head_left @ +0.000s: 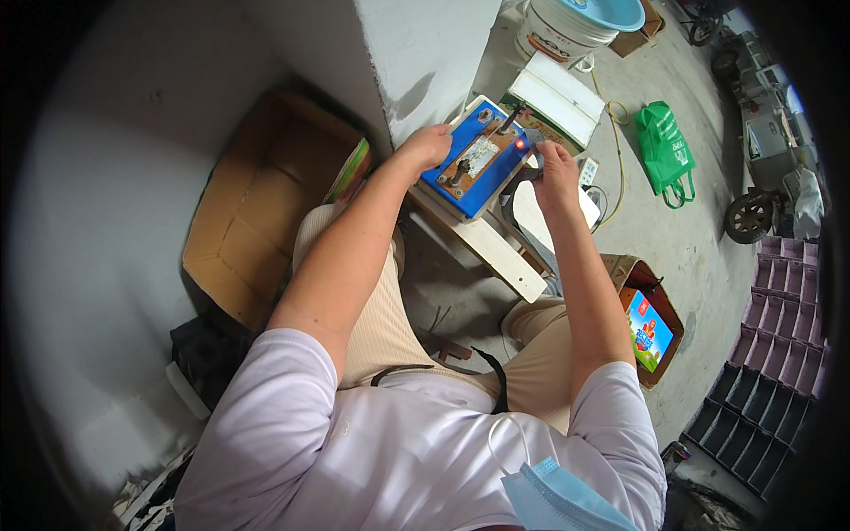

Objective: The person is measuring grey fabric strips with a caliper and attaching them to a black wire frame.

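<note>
One blue device [475, 161] (red light lit); left hand [428, 144] grips its edge, right hand [555, 168] pinches something hidden.

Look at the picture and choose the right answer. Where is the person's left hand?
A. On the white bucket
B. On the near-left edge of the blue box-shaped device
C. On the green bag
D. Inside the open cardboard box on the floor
B: the left hand rests on the edge of the blue device on the white bench, while the right hand is at the device's other side.
</note>
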The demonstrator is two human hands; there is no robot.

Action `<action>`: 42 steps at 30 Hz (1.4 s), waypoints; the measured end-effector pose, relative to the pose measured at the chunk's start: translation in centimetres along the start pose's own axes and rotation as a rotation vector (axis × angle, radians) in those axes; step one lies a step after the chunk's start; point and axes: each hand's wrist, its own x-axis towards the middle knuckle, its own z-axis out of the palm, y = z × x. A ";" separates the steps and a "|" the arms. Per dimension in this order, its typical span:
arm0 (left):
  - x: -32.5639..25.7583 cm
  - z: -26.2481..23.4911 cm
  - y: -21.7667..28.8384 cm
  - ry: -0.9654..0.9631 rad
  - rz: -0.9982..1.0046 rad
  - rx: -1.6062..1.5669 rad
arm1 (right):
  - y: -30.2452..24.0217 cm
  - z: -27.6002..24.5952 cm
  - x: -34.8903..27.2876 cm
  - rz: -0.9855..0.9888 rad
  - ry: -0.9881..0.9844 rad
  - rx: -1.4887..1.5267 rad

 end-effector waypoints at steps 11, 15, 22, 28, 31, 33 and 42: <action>-0.3 0.1 0.3 -0.046 -0.031 -0.011 | -0.1 0.1 0.0 0.003 0.032 -0.035; 0.2 0.0 0.1 -0.056 -0.018 -0.008 | 0.1 -0.1 0.1 -0.002 0.020 -0.024; -0.3 0.3 0.7 -0.055 -0.025 0.010 | -0.2 -1.1 0.5 0.012 -0.003 -0.021; 2.2 -0.5 -1.0 0.125 0.172 0.034 | -2.9 0.2 -0.4 -0.015 0.034 -0.094; -0.1 -1.1 0.8 0.410 0.403 0.353 | -5.3 1.0 -1.6 -0.144 0.010 -0.054; -3.0 -1.9 2.1 0.527 0.596 0.277 | -7.1 1.8 -2.7 -0.237 -0.040 -0.066; -13.0 -1.2 4.8 -0.456 0.580 -0.721 | -11.8 7.4 -9.9 -0.210 -0.458 -0.030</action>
